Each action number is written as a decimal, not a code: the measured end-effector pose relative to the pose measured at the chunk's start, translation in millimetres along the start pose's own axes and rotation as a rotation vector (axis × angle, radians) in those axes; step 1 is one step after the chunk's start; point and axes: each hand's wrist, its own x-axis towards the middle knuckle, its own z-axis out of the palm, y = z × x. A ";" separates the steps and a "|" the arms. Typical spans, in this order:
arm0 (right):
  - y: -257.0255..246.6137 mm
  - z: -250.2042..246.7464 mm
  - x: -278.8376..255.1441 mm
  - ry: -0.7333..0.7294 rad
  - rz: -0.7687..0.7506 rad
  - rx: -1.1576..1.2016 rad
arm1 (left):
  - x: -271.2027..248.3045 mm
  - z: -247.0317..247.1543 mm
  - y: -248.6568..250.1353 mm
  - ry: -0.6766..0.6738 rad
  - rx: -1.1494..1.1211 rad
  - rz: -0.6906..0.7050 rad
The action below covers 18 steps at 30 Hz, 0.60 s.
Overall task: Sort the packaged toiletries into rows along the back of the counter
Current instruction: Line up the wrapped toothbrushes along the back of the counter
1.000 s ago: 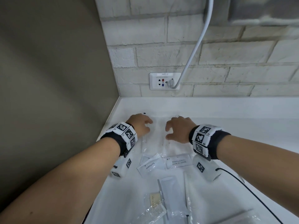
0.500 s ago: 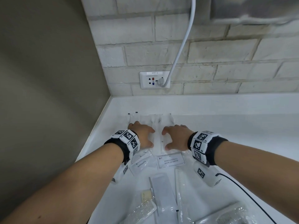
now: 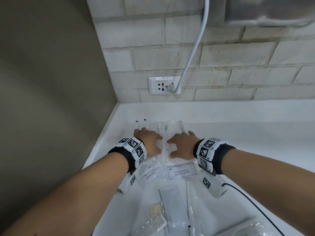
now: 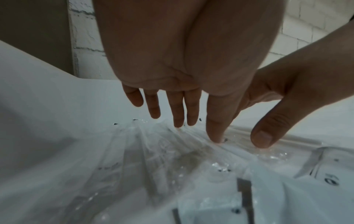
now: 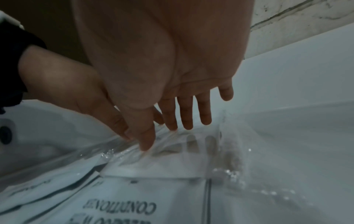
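Several clear-wrapped toothbrush packets [image 3: 160,128] lie side by side near the back left of the white counter [image 3: 238,133]. My left hand [image 3: 150,142] and right hand [image 3: 182,145] rest flat on them, close together, palms down. In the left wrist view the left hand's straight fingers [image 4: 182,109] touch the crinkled plastic [image 4: 153,151], with the right thumb [image 4: 268,128] beside them. In the right wrist view the right hand's fingers [image 5: 184,115] press the wrap too. Neither hand grips anything.
Nearer me lie a toothpaste sachet [image 3: 150,175], a shampoo-with-conditioner sachet [image 3: 181,172], a white flat packet [image 3: 170,198] and wrapped combs [image 3: 192,201]. A wall socket [image 3: 164,85] with a plugged white cable [image 3: 192,53] sits above the counter's back edge; a grey wall [image 3: 51,99] closes the left.
Both hands have slid toward me over the packets and drawn closer together. More of the packet row now shows beyond the fingertips.
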 end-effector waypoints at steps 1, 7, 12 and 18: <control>0.8 -0.8 -1.2 0.004 -0.006 0.013 | 0.9 -0.7 0.8 0.043 -0.030 0.010; 14.2 -19.1 -11.5 0.251 0.080 0.181 | 8.2 -5.8 21.0 0.223 -0.322 0.072; 29.5 -29.6 -22.1 0.104 0.200 0.068 | 18.9 -4.6 49.1 0.098 -0.223 -0.019; 36.5 -16.6 -27.0 0.018 0.183 0.144 | 23.9 -2.1 63.9 -0.008 -0.195 -0.112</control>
